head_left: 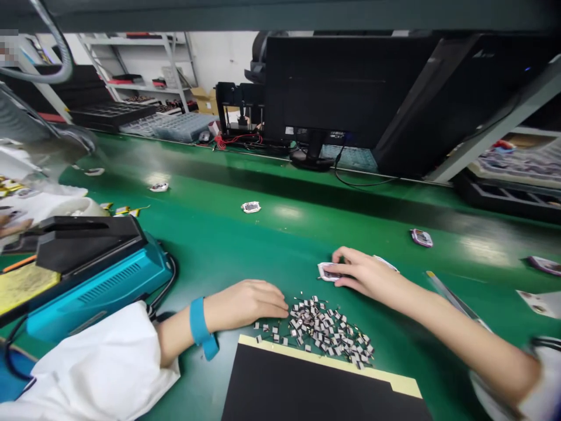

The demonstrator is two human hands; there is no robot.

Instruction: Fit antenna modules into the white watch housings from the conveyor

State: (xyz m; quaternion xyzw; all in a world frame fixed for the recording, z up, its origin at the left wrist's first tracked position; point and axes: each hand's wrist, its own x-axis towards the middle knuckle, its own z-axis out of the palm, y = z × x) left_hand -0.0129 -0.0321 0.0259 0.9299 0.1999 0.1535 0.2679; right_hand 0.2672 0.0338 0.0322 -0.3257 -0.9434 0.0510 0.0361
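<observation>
My right hand (360,273) has its thumb and fingers around a small white-rimmed electronic device (325,271) lying on the green bench. Behind that hand, the pale edge of another piece (386,263) shows. My left hand (252,303), with a blue band (200,321) at its wrist, rests palm down, its fingers stretched out close together. Its fingertips reach the left edge of a pile of small silvery parts with dark leads (326,327); the thumb is hidden. Some parts lie loose below these fingers, along the yellow edge of a black sheet (315,386).
More small devices (250,207) are spaced along the bench's far strip. A teal machine (100,286) with a yellow sponge (26,286) stands left. Tweezers (456,298) lie beneath my right forearm. A monitor (342,93) stands behind. Another person's hand (13,225) shows far left.
</observation>
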